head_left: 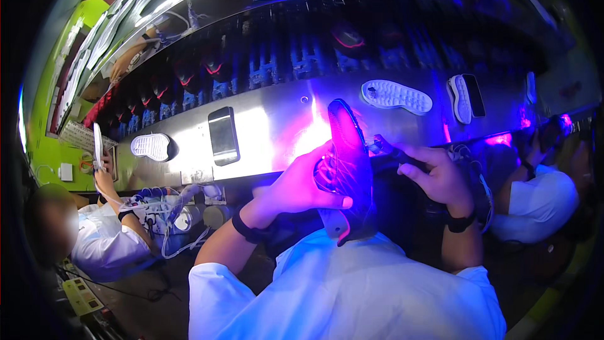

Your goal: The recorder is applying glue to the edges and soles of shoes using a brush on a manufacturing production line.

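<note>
My left hand [303, 182] is closed around a dark shoe upper [353, 182], held upright with its toe pointing away from me. Pink and blue light falls on the upper and on the fingers. Between the fingers of my right hand [437, 173] is a dark-handled brush [391, 151]. Its tip meets or nearly meets the right edge of the upper near the toe; contact is hard to tell. Beyond the hands, a white shoe sole [397, 97] lies on the metal bench [264, 101].
A phone [223, 135] and a second white sole [151, 147] lie on the left of the bench. Right of me are another sole [460, 99] and a dark phone [474, 96]. A rack with dark shoes [277, 44] runs behind. Co-workers sit on both sides; the left one's hand [104, 173] holds a sole.
</note>
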The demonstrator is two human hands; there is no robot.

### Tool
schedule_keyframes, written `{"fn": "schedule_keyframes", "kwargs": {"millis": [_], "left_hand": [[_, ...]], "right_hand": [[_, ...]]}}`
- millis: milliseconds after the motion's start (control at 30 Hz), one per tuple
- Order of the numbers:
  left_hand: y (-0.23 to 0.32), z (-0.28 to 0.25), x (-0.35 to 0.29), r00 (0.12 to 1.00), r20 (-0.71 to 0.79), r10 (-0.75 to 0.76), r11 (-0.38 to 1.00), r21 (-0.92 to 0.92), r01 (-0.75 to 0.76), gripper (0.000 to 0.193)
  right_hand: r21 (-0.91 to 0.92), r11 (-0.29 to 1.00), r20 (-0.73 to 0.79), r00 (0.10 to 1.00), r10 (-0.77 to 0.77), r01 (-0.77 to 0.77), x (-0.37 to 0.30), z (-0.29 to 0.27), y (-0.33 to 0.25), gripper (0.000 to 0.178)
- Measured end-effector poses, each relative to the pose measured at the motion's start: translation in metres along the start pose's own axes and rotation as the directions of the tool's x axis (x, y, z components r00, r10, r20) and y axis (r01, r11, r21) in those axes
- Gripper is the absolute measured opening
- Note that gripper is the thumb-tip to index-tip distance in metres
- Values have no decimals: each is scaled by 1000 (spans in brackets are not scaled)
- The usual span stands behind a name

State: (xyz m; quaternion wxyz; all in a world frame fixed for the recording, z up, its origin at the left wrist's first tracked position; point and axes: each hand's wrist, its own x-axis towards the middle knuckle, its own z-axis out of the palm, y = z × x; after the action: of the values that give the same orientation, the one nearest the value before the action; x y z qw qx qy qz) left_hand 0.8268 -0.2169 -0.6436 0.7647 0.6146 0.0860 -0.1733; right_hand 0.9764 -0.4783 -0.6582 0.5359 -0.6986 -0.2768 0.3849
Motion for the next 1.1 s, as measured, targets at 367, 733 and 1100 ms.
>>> {"fn": "schedule_keyframes", "kwargs": {"millis": [367, 733, 1100], "left_hand": [[-15, 0, 15, 969, -73, -235, 952, -217, 215, 61], [-2, 5, -2, 966, -106, -235, 947, -248, 203, 64], [-22, -2, -2, 951, -284, -122, 963, -265, 45, 69]], "right_hand": [[-27, 1000, -23, 1000, 5, -6, -29, 15, 34, 42], [39, 999, -84, 996, -14, 17, -14, 26, 27, 43], [34, 969, 222, 948, 230, -243, -62, -5, 15, 43]]}}
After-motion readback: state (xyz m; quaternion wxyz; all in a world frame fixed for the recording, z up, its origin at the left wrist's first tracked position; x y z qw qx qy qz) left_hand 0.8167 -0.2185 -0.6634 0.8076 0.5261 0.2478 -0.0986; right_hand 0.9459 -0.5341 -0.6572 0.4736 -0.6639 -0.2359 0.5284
